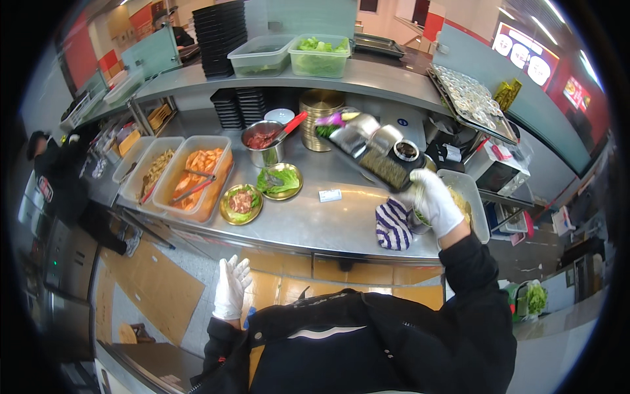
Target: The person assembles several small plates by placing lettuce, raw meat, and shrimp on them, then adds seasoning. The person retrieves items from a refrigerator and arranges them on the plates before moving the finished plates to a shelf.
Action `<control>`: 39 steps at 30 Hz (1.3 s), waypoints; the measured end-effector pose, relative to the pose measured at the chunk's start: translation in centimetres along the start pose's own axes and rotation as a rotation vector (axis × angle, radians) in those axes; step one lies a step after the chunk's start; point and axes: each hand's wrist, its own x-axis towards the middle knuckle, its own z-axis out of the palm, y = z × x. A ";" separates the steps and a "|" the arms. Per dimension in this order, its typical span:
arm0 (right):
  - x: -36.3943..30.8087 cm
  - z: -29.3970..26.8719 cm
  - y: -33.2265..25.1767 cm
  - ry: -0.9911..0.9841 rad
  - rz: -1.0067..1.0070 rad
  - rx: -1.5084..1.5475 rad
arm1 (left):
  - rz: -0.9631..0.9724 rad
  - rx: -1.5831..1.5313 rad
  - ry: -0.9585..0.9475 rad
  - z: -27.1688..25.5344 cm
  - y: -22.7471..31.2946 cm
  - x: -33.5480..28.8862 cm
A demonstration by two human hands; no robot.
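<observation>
My left hand (231,287), in a white glove, hovers in front of the counter's near edge with its fingers stretched out and holds nothing. At the right of the counter, my white-gloved right hand (441,209) is closed over a small container with green shreds (420,218); what its fingers hold is hard to make out. Beside it lies a purple-and-white striped cloth (393,224). One gold plate (233,215) bears a lettuce leaf with pinkish meat on it. A second gold plate (289,192), touching or nearly touching the first, carries lettuce with something greyish on top.
Tubs of orange-red food (226,172) with red-handled tongs stand at left. Behind the plates are a steel pot (264,158) of red meat, stacked gold plates (314,138) and a black topping tray (387,169). A shelf (275,84) overhangs the back. Another person (65,177) stands far left.
</observation>
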 end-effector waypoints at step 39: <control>56.6 -13.9 -11.7 0.357 -0.184 0.255 | -0.114 -0.026 0.359 13.3 0.7 9.5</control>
